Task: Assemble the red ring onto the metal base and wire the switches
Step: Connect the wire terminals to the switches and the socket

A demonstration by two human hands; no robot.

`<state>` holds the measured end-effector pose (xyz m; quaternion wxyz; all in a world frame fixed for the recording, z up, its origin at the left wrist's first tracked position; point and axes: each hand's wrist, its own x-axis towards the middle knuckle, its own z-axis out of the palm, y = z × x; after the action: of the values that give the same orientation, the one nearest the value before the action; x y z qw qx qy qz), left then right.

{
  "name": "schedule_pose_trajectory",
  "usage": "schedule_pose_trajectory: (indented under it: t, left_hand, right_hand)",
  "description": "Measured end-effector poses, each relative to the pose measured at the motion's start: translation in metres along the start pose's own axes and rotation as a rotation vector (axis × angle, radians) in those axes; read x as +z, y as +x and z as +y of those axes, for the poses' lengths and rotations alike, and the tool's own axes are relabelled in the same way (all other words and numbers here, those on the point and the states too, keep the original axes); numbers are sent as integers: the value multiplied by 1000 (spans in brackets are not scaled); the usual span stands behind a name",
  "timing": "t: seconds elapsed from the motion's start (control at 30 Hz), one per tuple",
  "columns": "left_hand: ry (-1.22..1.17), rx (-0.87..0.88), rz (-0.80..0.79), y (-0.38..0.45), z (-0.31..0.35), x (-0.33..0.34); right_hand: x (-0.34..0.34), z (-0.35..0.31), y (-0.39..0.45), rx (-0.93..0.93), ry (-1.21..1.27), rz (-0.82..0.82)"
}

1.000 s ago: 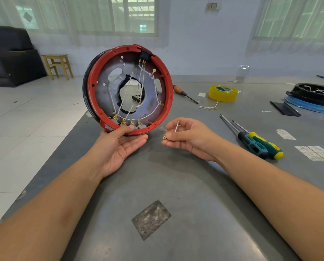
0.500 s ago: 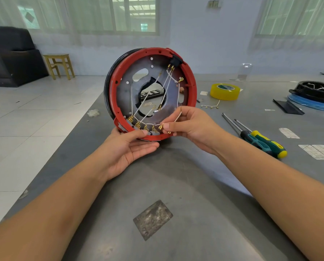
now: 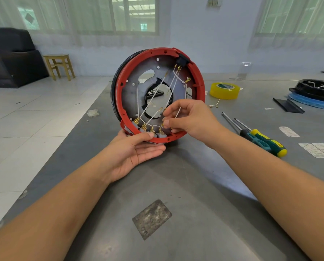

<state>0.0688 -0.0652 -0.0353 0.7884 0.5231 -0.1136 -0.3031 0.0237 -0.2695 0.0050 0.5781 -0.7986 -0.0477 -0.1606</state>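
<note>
The red ring (image 3: 198, 76) sat seated on the metal base (image 3: 131, 95), the assembly standing on edge on the grey counter (image 3: 195, 185), tilted slightly back, its open face toward the camera. The left hand (image 3: 136, 153) supported the lower rim from beneath, palm up, fingers fairly straight, thumb pressed on the ring's front edge near the row of grey switches (image 3: 149, 131). The right hand (image 3: 191, 119) reached into the lower right of the ring, thumb and fingers pinching a white wire (image 3: 178, 113) with a brass terminal just above the switches. Further white wires crossed the base from a black switch (image 3: 182, 60) at the top rim down to the grey switches. On the counter to the right lay a yellow tape roll (image 3: 224, 90), two screwdrivers (image 3: 261, 138) side by side, and a black tray (image 3: 315, 91) holding white wires; its other contents could not be made out.
</note>
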Motion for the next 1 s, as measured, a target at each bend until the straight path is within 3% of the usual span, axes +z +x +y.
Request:
schedule_pose_trajectory:
  t: [0.13,0.4,1.0]
  left_hand:
    - [2,-4,-2,1,-1,0]
    - [-15,-6,-21,0,-6,6]
    - [-9,-4,-20,-1,-6,7]
  right_hand:
    - [4,-2,0,-90,-198,46]
    - [11,1,-2,-120,-316,40]
    - [19,0,-6,-97,-330,37]
